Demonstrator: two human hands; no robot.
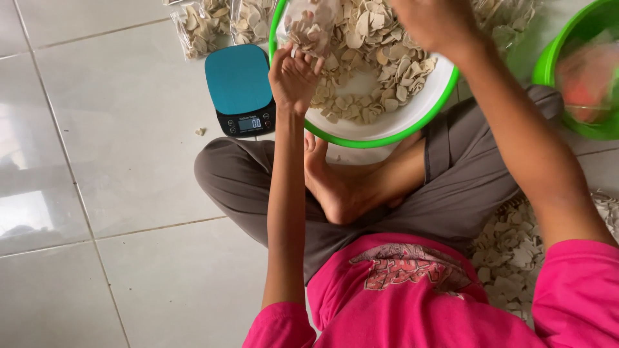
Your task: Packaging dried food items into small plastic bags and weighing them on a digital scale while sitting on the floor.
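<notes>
The left hand point(293, 77) grips a clear plastic bag of pale chips point(309, 26) over the white, green-rimmed basin point(387, 132) on the tiled floor point(129, 193). The right hand point(435, 22) hovers blurred above; its grip can't be made out.

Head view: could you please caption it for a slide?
Left hand holds a clear bag of pale chips over a green-rimmed basin, beside a scale.

Glossy white floor tiles point(129, 129) beside the smooth plastic basin point(387, 132); clear, shiny plastic bag point(309, 26) above it; dry, matt, rough chips point(380, 64) inside.
</notes>
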